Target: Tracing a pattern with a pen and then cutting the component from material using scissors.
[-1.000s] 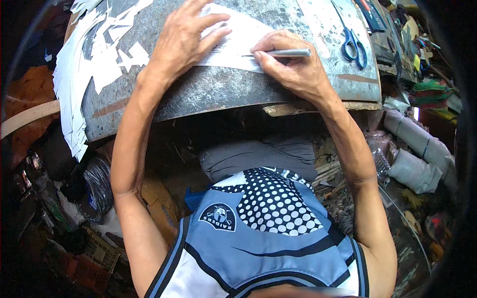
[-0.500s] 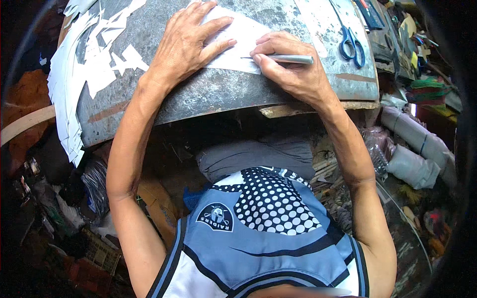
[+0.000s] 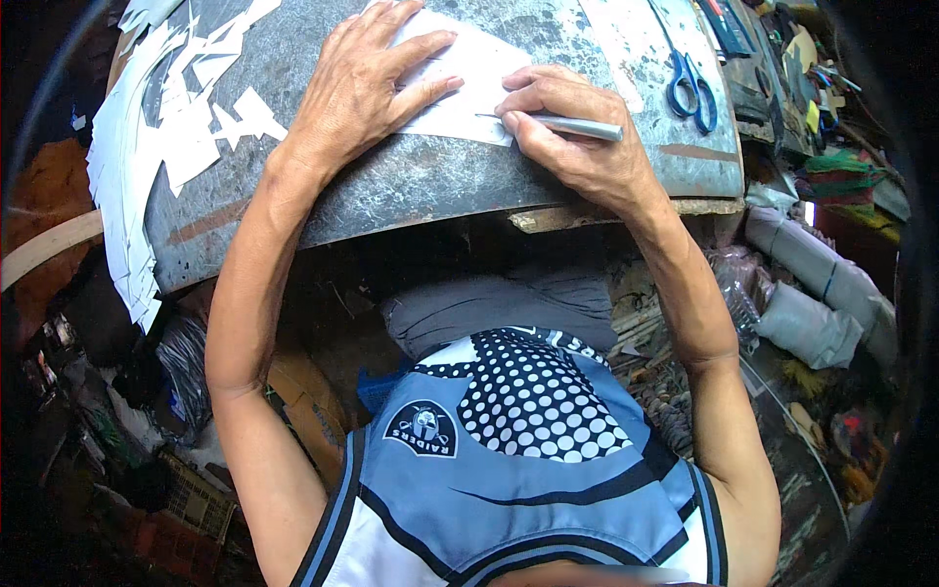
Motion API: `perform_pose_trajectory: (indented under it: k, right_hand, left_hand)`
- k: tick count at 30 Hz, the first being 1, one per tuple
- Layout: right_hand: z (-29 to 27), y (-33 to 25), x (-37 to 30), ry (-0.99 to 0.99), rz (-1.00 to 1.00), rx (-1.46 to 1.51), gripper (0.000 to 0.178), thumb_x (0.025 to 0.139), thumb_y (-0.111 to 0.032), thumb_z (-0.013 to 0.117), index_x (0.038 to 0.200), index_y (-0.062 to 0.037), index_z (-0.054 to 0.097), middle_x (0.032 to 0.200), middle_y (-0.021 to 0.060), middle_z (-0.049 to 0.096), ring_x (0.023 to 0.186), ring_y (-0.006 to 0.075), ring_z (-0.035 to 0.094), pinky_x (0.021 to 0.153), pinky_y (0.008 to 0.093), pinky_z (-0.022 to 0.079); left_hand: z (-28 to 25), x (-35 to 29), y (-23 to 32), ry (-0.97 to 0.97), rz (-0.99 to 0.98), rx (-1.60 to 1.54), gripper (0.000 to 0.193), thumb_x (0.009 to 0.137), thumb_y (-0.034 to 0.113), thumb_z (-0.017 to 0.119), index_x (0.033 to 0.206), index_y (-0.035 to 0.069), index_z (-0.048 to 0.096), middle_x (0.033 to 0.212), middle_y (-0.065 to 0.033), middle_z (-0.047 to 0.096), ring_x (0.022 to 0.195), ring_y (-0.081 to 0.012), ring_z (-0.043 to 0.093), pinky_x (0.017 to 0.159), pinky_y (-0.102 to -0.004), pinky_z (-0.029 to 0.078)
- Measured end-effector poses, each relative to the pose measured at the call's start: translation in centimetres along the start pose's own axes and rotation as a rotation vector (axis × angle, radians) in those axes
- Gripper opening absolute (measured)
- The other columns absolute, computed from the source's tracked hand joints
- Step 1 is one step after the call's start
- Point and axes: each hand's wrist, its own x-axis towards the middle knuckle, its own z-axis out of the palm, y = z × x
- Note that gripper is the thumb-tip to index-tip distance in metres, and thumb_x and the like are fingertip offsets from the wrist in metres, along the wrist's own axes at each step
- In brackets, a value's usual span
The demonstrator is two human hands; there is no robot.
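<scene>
A white sheet of paper (image 3: pixel 460 83) lies on the worn grey metal-topped table. Flat on its left part rests my left hand (image 3: pixel 367 83), fingers spread, thumb and forefinger reaching over the sheet. My right hand (image 3: pixel 572 122) pinches a silver pen-like tool (image 3: pixel 587 128) near its front. Its thin tip points left and meets the paper, between my two hands. The lower edge of the sheet is in sight, while its left part is hidden under my left hand.
Cut white paper pieces (image 3: pixel 186 127) lie in a heap on the table's left, some hanging over the edge. Blue-handled scissors (image 3: pixel 692 93) lie at the right. Below the right edge are wrapped plastic rolls (image 3: pixel 812 254). A plastic crate (image 3: pixel 199 497) stands low at the left.
The pen-like tool's rear end has shifted slightly right and down with my right hand. My left hand keeps its place on the sheet.
</scene>
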Motion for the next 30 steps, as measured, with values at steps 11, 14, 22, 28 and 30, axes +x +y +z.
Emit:
perform_pose_trajectory:
  k: [11, 14, 22, 28, 30]
  right_hand:
    - [-0.38, 0.11, -0.28, -0.04, -0.013, -0.041, 0.012, 0.081, -0.01, 0.068, 0.089, -0.0025, 0.071, 0.095, 0.0143, 0.071, 0.102, 0.0295, 0.068, 0.093, 0.0391, 0.052]
    - [-0.38, 0.12, -0.39, -0.039, 0.013, -0.031, 0.012, 0.08, -0.01, 0.068, 0.089, -0.003, 0.071, 0.096, 0.0149, 0.071, 0.104, 0.0297, 0.067, 0.094, 0.0396, 0.052]
    - [-0.46, 0.0, -0.53, -0.035, 0.005, -0.045, 0.012, 0.08, -0.011, 0.068, 0.089, -0.0035, 0.071, 0.098, 0.0152, 0.071, 0.106, 0.0299, 0.067, 0.095, 0.0405, 0.051]
    - [-0.5, -0.28, -0.58, -0.018, 0.017, -0.067, 0.012, 0.079, -0.011, 0.069, 0.088, -0.0029, 0.071, 0.097, 0.015, 0.071, 0.105, 0.0298, 0.067, 0.095, 0.0411, 0.05]
    - [-0.48, -0.29, -0.62, 0.009, 0.002, -0.088, 0.012, 0.079, -0.012, 0.07, 0.088, -0.003, 0.071, 0.096, 0.0147, 0.071, 0.104, 0.0299, 0.067, 0.095, 0.0414, 0.05]
  left_hand:
    - [-0.1, -0.02, 0.03, 0.003, 0.006, 0.003, 0.048, 0.087, 0.041, 0.068, 0.121, 0.007, 0.066, 0.14, -0.0263, 0.048, 0.134, -0.0448, 0.04, 0.112, -0.052, 0.029]
    - [-0.04, 0.02, -0.01, -0.003, 0.009, 0.019, 0.048, 0.087, 0.041, 0.067, 0.122, 0.007, 0.066, 0.14, -0.0262, 0.048, 0.134, -0.0449, 0.04, 0.112, -0.0517, 0.029]
    - [0.04, 0.04, -0.12, 0.018, 0.021, 0.01, 0.048, 0.087, 0.041, 0.068, 0.121, 0.007, 0.066, 0.14, -0.0264, 0.048, 0.133, -0.0443, 0.041, 0.113, -0.0505, 0.03]
    - [0.06, 0.01, -0.16, 0.018, 0.013, 0.001, 0.048, 0.086, 0.04, 0.07, 0.121, 0.007, 0.066, 0.139, -0.0257, 0.049, 0.133, -0.0442, 0.042, 0.112, -0.0505, 0.031]
    - [0.05, -0.02, -0.12, 0.023, 0.016, 0.008, 0.048, 0.086, 0.04, 0.07, 0.121, 0.007, 0.066, 0.139, -0.0256, 0.049, 0.133, -0.0442, 0.042, 0.112, -0.0505, 0.031]
